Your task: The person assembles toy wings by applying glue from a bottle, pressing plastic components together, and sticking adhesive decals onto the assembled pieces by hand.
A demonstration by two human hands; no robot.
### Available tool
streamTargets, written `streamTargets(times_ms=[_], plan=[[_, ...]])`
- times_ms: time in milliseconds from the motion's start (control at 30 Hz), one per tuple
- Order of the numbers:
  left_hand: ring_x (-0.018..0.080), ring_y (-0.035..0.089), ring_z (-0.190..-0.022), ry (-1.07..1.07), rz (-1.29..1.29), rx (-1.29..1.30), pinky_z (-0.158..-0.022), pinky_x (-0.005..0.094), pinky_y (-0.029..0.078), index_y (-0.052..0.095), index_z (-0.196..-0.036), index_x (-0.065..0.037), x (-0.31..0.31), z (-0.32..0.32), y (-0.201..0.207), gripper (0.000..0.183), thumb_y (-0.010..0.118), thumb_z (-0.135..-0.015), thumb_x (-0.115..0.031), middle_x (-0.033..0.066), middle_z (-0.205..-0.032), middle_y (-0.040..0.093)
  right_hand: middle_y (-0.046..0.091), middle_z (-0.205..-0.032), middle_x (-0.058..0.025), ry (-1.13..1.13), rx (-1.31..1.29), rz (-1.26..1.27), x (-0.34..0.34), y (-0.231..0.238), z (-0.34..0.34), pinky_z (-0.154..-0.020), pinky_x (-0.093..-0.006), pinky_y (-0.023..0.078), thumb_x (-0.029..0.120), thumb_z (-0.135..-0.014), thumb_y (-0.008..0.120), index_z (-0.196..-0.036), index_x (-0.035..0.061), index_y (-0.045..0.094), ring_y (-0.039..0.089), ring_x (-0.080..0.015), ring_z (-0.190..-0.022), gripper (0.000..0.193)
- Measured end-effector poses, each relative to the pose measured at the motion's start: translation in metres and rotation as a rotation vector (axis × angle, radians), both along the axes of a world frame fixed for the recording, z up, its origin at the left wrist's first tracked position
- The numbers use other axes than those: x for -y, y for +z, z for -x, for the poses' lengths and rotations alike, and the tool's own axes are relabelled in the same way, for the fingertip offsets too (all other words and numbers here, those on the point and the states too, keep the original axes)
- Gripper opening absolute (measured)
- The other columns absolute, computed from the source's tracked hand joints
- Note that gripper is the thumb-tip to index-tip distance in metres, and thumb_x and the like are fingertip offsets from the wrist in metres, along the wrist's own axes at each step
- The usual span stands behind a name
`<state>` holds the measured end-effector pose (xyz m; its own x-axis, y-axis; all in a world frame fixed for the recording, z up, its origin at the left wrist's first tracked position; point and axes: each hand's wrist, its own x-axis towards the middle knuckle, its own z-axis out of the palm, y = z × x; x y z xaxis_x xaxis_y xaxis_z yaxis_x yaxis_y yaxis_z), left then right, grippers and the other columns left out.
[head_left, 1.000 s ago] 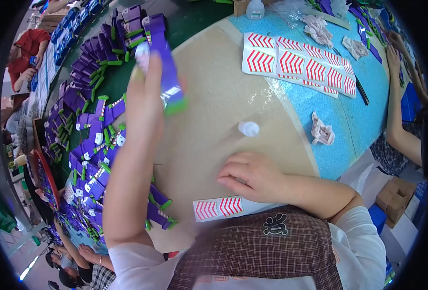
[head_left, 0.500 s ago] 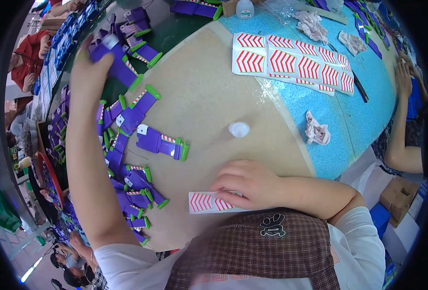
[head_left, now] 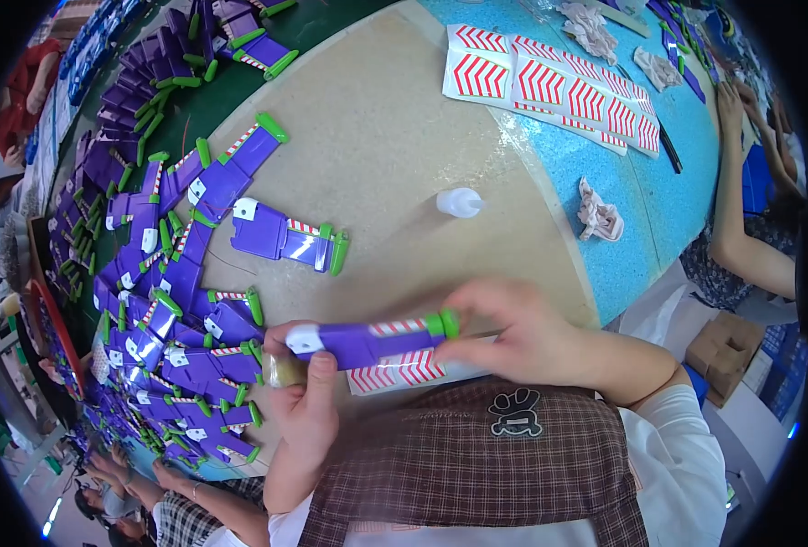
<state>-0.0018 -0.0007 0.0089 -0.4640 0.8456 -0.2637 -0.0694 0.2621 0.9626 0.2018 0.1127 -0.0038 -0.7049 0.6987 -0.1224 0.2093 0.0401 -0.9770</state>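
In front of my apron I hold a purple plastic wing-shaped part [head_left: 358, 343] with a white corner, a green end and a red-and-white striped edge. My left hand [head_left: 308, 401] is closed on its white end, the thumb lying on top. A yellowish covering shows on one of its fingers. My right hand [head_left: 523, 337] pinches the green end between thumb and fingers. Below the part lies a strip of red chevron stickers [head_left: 395, 372], partly hidden by the part and my right hand. The held part is slightly blurred.
Many similar purple parts [head_left: 212, 360] are heaped on the left. A single one [head_left: 281, 237] lies nearer the middle. Beyond are a small white bottle [head_left: 460, 202], chevron sticker sheets [head_left: 550, 84], a black pen-like stick [head_left: 669, 149] and crumpled paper [head_left: 597, 211]. Other people sit at both sides.
My left hand has come back from the far left heap with a purple part. My right hand has lifted off the sticker strip and grips the part's green end. The view has shifted slightly.
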Motion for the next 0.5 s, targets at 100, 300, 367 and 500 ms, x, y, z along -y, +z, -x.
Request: streamTargets(times_ms=[100, 300, 367, 500], plan=[[0.012, 0.051, -0.066, 0.064, 0.03, 0.201, -0.054, 0.0241, 0.042, 0.041, -0.106, -0.003, -0.008, 0.006, -0.006, 0.025, 0.057, -0.088, -0.012, 0.0059, -0.087, 0.054, 0.055, -0.101, -0.0073, -0.292, 0.152, -0.458, -0.03, -0.006, -0.008, -0.076, -0.0291, 0.043, 0.01, -0.073, 0.072, -0.105, 0.0031, 0.053, 0.054, -0.0152, -0.092, 0.038], [0.0193, 0.062, -0.075, 0.037, 0.137, 0.632, -0.059, 0.0317, 0.053, 0.042, -0.11, 0.0, -0.026, -0.005, 0.0, 0.03, 0.058, -0.087, -0.008, 0.0115, -0.091, 0.06, 0.055, -0.097, -0.0079, -0.324, -0.148, 0.025, -0.033, -0.004, 0.004, -0.077, -0.0277, 0.041, 0.013, -0.08, 0.065, -0.115, 0.0005, 0.053, 0.051, -0.0201, -0.088, 0.039], [0.0189, 0.062, -0.077, 0.068, 0.155, 0.632, -0.06, 0.0316, 0.053, 0.043, -0.109, 0.001, -0.025, -0.006, 0.001, 0.029, 0.059, -0.086, -0.006, 0.0123, -0.094, 0.06, 0.055, -0.092, -0.0065, -0.143, -0.017, -0.33, -0.036, 0.013, -0.006, -0.073, -0.0266, 0.04, 0.014, -0.082, 0.064, -0.111, 0.0001, 0.056, 0.05, -0.0185, -0.084, 0.033], [0.0179, 0.062, -0.081, 0.027, 0.155, 0.611, -0.065, 0.031, 0.055, 0.044, -0.109, 0.002, -0.023, -0.011, 0.012, 0.028, 0.058, -0.085, -0.002, 0.0131, -0.096, 0.06, 0.046, -0.09, -0.0077, -0.028, 0.038, -0.511, -0.024, 0.027, -0.036, -0.065, -0.0267, 0.039, 0.04, -0.064, 0.079, -0.096, 0.0073, 0.055, 0.049, -0.0162, -0.072, 0.051]])
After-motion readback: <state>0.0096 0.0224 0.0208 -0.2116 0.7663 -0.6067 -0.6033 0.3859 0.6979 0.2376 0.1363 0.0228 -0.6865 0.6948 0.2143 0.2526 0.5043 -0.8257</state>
